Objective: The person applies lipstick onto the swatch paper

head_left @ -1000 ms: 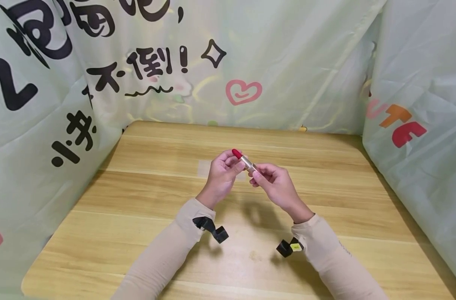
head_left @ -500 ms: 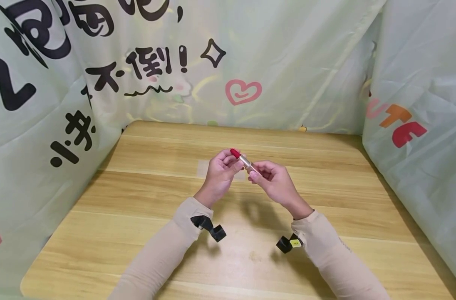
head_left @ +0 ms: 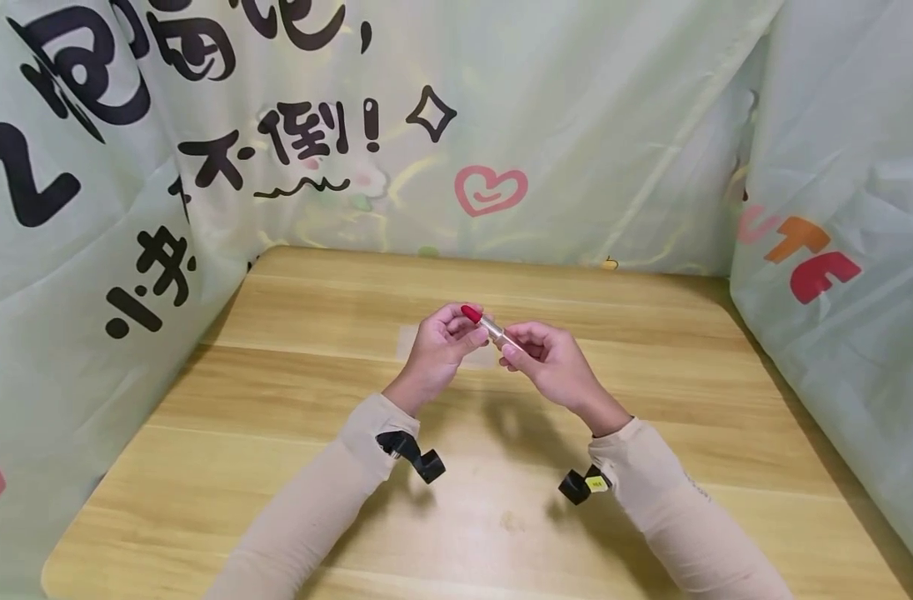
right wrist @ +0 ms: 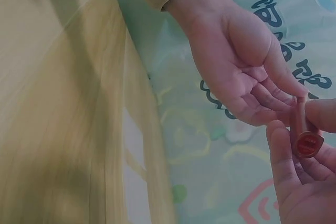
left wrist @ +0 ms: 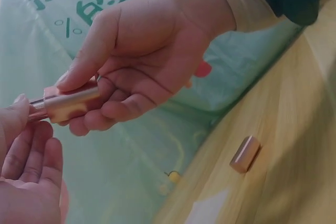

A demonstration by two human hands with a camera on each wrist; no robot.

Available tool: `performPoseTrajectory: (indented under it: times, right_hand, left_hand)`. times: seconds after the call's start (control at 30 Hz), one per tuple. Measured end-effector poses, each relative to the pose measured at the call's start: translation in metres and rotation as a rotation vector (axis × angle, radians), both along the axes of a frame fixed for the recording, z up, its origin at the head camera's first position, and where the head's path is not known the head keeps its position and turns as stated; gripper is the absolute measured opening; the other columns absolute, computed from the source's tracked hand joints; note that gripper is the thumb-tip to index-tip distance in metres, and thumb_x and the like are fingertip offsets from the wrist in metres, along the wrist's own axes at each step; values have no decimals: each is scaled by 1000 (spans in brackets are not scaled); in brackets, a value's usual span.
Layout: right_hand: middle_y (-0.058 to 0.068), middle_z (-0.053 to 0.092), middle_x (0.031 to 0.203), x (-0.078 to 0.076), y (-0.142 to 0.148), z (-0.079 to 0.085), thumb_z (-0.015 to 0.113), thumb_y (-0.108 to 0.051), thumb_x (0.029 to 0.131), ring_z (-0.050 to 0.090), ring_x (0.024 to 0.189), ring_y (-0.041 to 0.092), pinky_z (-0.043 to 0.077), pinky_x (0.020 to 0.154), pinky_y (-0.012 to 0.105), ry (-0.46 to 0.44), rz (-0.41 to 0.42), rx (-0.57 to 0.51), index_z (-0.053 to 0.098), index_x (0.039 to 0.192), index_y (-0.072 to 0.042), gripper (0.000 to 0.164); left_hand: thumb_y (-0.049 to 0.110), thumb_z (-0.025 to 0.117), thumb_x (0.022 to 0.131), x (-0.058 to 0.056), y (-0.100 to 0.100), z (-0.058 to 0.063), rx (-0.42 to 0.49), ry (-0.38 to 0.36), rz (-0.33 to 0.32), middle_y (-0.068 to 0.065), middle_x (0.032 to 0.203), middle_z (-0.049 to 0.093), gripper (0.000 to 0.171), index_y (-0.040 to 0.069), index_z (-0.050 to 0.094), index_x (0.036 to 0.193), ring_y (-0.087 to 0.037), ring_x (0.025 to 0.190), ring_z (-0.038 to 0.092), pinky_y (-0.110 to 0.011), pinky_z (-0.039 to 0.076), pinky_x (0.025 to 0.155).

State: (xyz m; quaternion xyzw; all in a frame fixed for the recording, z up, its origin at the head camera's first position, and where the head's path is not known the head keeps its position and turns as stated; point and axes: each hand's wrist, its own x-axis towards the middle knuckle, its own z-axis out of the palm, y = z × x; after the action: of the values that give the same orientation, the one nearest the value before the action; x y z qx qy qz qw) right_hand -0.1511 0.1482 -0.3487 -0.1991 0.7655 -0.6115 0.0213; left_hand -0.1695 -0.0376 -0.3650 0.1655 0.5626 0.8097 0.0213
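A red lipstick [head_left: 490, 327], bullet exposed, is held slantwise above the table in the head view, its red tip toward the upper left. My left hand [head_left: 437, 348] pinches its silvery upper tube between thumb and fingers. The lower casing is gripped by my right hand [head_left: 552, 362]. In the left wrist view that casing [left wrist: 73, 100] looks rose gold and lies between the right thumb and fingers. The right wrist view shows the casing's round reddish end [right wrist: 308, 144]. A rose-gold cap [left wrist: 245, 155] lies on the table, hidden from the head camera.
Beneath the hands spreads a wood-grain table [head_left: 276, 467]. Pale, translucent patches [head_left: 407, 342] are stuck to it behind the hands. Printed cloth curtains [head_left: 576, 125] stand at the back and both sides. A small black camera [head_left: 430, 467] sticks out from each sleeve.
Both hands keep their hold on the lipstick and barely move. The left forearm has shifted slightly left, and the whole head view has shifted a little.
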Motion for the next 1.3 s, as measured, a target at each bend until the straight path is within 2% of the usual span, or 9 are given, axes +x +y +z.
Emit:
performPoseTrajectory:
  times: [0.13, 0.3, 0.47, 0.53, 0.67, 0.8, 1.03, 1.2, 1.3]
  right_hand:
    - [19, 67, 95, -3, -1, -2, 60, -2, 95, 67, 82, 25, 58, 74, 32, -4, 4, 26, 60, 117, 12, 26]
    - [24, 66, 100, -8, -2, -1, 60, -5, 96, 66, 85, 31, 57, 73, 30, -4, 12, 73, 60, 117, 10, 26]
    - [14, 69, 101, -15, -1, -1, 62, -14, 97, 63, 86, 31, 53, 70, 30, 6, -23, 182, 64, 116, 4, 26]
    - [13, 70, 103, -19, 0, -2, 62, -16, 97, 62, 87, 28, 50, 70, 29, 6, -41, 210, 64, 117, 2, 27]
    - [18, 68, 106, -26, 1, -6, 62, -16, 97, 60, 85, 23, 48, 68, 27, -7, -55, 220, 64, 119, 2, 29]
    - [18, 68, 103, -33, -2, -10, 62, -17, 97, 56, 80, 22, 44, 63, 26, -18, -66, 231, 66, 117, 0, 27]
    - [15, 68, 102, -44, -10, -17, 63, -18, 96, 57, 82, 21, 46, 65, 29, -43, -57, 274, 67, 115, -3, 25]
    - [11, 68, 97, -50, -13, -23, 64, -17, 95, 58, 81, 21, 47, 65, 29, -49, -54, 303, 68, 112, -3, 23]
    - [9, 69, 94, -55, -17, -27, 66, -14, 93, 58, 80, 21, 47, 66, 29, -23, -52, 330, 70, 108, -2, 20]
  left_hand:
    - [-9, 62, 89, -3, -10, -4, -86, -14, -12, -16, 110, 66, 32, -12, 52, 120, -17, 97, 64, -33, 52, 91]
    - [-4, 62, 92, -9, -25, -9, -192, -60, -1, -22, 114, 63, 31, -8, 54, 121, -32, 105, 62, -33, 53, 90]
    - [0, 61, 94, -20, -41, -16, -328, -88, 29, -29, 121, 59, 32, -9, 54, 124, -40, 109, 58, -35, 53, 88]
    - [3, 61, 94, -25, -47, -19, -409, -81, 36, -28, 121, 59, 33, -9, 54, 124, -39, 108, 59, -36, 53, 88]
    - [12, 64, 95, -33, -61, -26, -611, -46, 61, -16, 116, 64, 32, -4, 59, 122, -29, 105, 61, -35, 51, 89]
    - [15, 66, 94, -39, -76, -34, -772, -21, 86, -8, 112, 65, 30, 0, 61, 119, -23, 104, 61, -36, 50, 91]
    - [16, 67, 93, -48, -95, -45, -970, -26, 88, -9, 116, 64, 29, 3, 62, 118, -25, 105, 61, -39, 50, 91]
    - [19, 67, 93, -51, -107, -51, -1086, 2, 53, -12, 123, 62, 33, 4, 61, 121, -27, 110, 60, -40, 49, 94]
    - [21, 68, 93, -53, -113, -52, -1144, 14, 30, -12, 126, 61, 37, 4, 60, 124, -28, 113, 60, -41, 48, 96]
